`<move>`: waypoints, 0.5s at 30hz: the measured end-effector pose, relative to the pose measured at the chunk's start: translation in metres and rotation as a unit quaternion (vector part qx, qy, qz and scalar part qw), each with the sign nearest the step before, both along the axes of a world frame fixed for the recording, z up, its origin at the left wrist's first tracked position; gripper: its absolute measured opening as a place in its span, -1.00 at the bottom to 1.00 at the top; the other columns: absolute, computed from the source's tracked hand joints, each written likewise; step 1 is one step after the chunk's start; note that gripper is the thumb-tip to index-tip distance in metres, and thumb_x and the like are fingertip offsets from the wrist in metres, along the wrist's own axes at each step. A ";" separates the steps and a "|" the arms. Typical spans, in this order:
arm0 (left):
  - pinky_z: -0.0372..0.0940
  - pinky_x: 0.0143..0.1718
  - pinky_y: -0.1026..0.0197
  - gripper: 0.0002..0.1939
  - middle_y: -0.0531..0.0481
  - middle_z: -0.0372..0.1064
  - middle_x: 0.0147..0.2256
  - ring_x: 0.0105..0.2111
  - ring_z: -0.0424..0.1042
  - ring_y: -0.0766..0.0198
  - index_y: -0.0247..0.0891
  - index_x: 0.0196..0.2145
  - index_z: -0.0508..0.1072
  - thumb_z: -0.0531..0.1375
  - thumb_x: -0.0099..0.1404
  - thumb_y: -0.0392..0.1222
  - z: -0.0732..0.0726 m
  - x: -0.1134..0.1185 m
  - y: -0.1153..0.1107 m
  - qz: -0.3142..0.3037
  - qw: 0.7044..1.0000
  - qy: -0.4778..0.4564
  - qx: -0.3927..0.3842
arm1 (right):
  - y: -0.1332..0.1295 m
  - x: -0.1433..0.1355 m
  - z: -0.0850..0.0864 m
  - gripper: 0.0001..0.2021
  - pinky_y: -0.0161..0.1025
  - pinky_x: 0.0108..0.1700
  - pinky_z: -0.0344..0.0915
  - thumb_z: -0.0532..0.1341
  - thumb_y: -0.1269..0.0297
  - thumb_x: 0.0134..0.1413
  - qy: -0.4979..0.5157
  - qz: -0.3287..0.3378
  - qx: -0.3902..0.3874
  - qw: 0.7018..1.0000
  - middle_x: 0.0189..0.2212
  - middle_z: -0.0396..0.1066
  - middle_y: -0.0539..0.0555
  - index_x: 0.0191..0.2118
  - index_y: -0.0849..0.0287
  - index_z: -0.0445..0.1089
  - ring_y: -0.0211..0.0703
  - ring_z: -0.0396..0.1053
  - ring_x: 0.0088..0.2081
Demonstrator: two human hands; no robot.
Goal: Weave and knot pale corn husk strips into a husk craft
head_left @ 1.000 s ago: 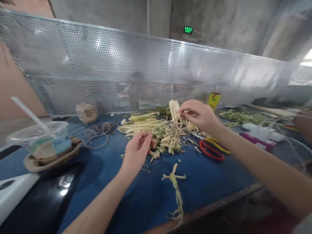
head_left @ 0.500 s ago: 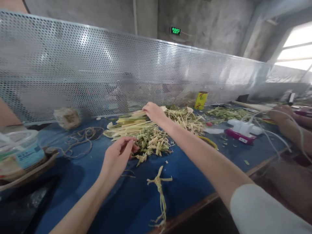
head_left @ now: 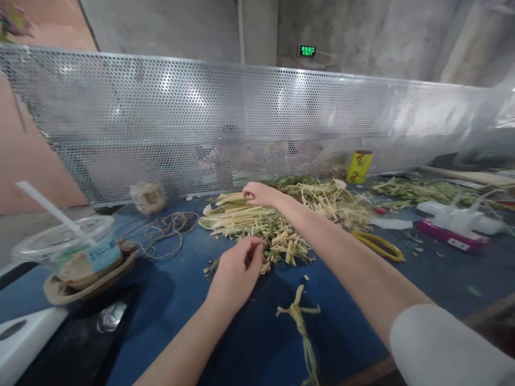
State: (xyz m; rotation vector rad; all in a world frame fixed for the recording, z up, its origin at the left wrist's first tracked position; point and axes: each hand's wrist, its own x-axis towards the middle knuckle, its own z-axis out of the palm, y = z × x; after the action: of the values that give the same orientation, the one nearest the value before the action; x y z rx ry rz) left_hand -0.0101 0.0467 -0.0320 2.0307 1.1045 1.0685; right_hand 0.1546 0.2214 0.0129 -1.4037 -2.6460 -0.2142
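**Right hand (head_left: 259, 194) leaves a raised piece for the husk strips (head_left: 231, 214)**

A second ago my feed has the right hand holding a pale husk piece up over the far right of the chopped-stalk heap (head_left: 289, 244); now no raised piece shows, and that hand is low over the husk strips, beyond the heap and to its left; I judge that the work has passed to those strips, though where the pale piece lies I cannot make out.

On my view the right hand's fingers bend down at the strips; whether they pinch one, I cannot tell; the left hand (head_left: 237, 268) is just beside the heap's near left edge, fingers curved, thumb close to the forefinger; I cannot tell whether anything is between them.

I count one knotted husk figure (head_left: 298, 316) on the near side of the heap, with three short arms; one lidded cup (head_left: 84, 257) with one straw (head_left: 54, 212), well left of it; one tangle of twine (head_left: 171, 233), nearer its left; one yellow handle loop (head_left: 378, 246) to its right; one purple power strip (head_left: 446, 236) farther right; one yellow canister (head_left: 359, 167) beyond it, rightward; the strips and stalk pieces overlap too much for me to number.
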 end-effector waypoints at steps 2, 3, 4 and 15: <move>0.22 -0.44 0.28 -0.82 0.05 0.41 -0.54 -0.52 0.39 0.27 -0.18 -0.34 0.38 0.00 0.18 -0.17 0.001 0.002 -0.003 -0.016 0.999 0.030 0.015 | -0.002 0.006 -0.008 -0.72 -0.10 -0.17 0.30 0.09 0.25 0.12 -0.021 -0.003 -0.048 0.999 -0.12 0.29 0.12 -0.07 0.25 0.25 -0.16 0.31 -0.17; 0.21 -0.43 0.28 -0.81 0.05 0.41 -0.52 -0.52 0.38 0.27 -0.18 -0.34 0.38 -0.01 0.19 -0.18 0.002 0.003 -0.004 -0.026 0.998 0.044 0.024 | -0.003 0.008 -0.012 -0.74 -0.11 -0.18 0.30 0.08 0.25 0.12 -0.029 -0.008 -0.068 0.997 -0.13 0.29 0.12 -0.08 0.24 0.26 -0.18 0.32 -0.18; 0.21 -0.43 0.28 -0.81 0.05 0.41 -0.52 -0.51 0.38 0.28 -0.18 -0.33 0.38 -0.02 0.19 -0.19 0.002 0.004 -0.005 -0.035 0.997 0.056 0.032 | -0.004 0.010 -0.015 -0.74 -0.12 -0.18 0.30 0.07 0.25 0.13 -0.034 -0.013 -0.083 0.996 -0.12 0.29 0.12 -0.09 0.23 0.26 -0.18 0.32 -0.18; 0.17 -0.44 0.28 -0.79 0.03 0.39 -0.51 -0.51 0.33 0.28 -0.20 -0.32 0.35 -0.06 0.22 -0.20 0.006 0.001 -0.010 -0.049 0.991 0.108 0.066 | -0.011 0.007 0.000 -0.73 -0.11 -0.18 0.30 0.08 0.25 0.12 0.075 -0.030 -0.090 0.993 -0.12 0.29 0.12 -0.08 0.25 0.26 -0.16 0.31 -0.18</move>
State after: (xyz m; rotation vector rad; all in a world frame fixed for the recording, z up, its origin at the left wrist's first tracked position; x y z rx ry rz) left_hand -0.0089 0.0372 -0.0265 2.3253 1.0487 0.9106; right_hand 0.1616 0.2107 0.0130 -1.4876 -2.5550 0.1229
